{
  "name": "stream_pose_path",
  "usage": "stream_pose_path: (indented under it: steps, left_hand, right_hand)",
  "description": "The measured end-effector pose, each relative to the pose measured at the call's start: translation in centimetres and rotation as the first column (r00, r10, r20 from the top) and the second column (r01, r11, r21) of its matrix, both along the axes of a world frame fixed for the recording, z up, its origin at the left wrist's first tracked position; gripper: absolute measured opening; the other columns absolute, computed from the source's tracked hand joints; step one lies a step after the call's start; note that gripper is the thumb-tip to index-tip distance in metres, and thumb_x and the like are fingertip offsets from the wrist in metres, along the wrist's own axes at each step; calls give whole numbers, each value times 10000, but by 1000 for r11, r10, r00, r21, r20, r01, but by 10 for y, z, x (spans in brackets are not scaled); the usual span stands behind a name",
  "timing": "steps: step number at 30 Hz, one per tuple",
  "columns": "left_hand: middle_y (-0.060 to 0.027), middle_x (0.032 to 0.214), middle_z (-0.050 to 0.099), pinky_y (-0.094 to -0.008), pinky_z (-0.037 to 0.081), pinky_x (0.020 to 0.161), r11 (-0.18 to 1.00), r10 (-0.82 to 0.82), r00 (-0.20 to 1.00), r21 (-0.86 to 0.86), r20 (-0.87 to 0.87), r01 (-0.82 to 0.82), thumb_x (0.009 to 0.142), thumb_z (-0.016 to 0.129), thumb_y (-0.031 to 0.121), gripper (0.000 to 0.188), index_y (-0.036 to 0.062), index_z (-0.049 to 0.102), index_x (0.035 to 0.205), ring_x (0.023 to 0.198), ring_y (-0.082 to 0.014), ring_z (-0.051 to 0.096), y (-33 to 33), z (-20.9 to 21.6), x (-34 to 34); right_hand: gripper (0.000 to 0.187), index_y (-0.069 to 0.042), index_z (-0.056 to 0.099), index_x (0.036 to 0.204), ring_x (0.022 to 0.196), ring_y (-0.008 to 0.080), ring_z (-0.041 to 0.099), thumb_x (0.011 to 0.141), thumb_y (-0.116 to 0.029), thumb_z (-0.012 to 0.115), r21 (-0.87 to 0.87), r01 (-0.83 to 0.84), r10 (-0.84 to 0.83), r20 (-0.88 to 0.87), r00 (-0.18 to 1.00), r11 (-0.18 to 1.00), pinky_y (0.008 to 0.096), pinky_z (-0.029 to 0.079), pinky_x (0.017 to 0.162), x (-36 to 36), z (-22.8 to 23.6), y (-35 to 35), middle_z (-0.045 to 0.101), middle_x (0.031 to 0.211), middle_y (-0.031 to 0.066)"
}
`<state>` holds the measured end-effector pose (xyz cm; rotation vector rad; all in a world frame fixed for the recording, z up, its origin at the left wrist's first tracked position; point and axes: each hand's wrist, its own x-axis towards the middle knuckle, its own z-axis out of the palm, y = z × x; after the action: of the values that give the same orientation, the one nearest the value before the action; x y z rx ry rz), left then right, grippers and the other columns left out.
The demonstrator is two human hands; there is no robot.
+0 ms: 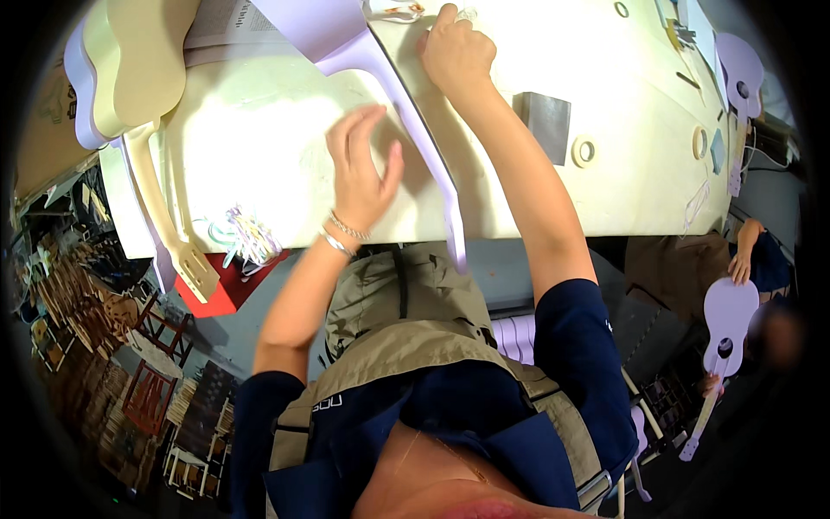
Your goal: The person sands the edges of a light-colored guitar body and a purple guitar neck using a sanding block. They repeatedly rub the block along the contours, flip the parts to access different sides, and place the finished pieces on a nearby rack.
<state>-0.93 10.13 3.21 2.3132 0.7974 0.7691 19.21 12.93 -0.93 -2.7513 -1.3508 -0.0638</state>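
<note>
A lilac ukulele (413, 130) rests on its edge across the table, its neck pointing toward me and its headstock reaching past the near edge. My left hand (361, 169) is left of the neck, fingers stretched out and thumb apart, holding nothing. Beyond the neck, at the far side, my right hand (458, 52) has its fingers curled down near the tabletop. A small whitish scrap (468, 14) shows beside its knuckles; whatever is under the fingers is hidden. Just left of that hand lies a small pale, brownish item (398, 10), partly cut off by the view.
Cream and lilac ukuleles (138, 69) lie stacked at left. A red box (226, 292) with tangled tape strips (246, 238) stands at the near edge. Right of my forearm are a grey block (545, 125) and a tape roll (584, 151). Another person holds a lilac ukulele (731, 316).
</note>
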Motion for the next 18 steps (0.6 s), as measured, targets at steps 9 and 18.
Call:
stream_pose_path:
  steps: [9, 18]
  left_hand:
    - [-170, 1118, 480, -361, 401, 915, 715, 73, 974, -692, 213, 98, 863, 571, 181, 549, -47, 340, 1306, 1036, -277, 490, -63, -26, -1]
    - [-125, 1110, 494, -299, 446, 853, 502, 200, 930, -848, 307, 172, 907, 534, 146, 489, -64, 327, 1297, 955, -171, 538, -40, -20, 9]
  right_hand:
    - [647, 97, 356, 1229, 568, 263, 637, 702, -151, 636, -1, -21, 21, -210, 978, 1000, 340, 487, 481, 17, 23, -13, 623, 631, 141]
    - [432, 101, 472, 1216, 816, 229, 643, 837, -77, 576, 256, 379, 309, -947, -84, 889, 321, 515, 773, 58, 30, -33, 653, 881, 163]
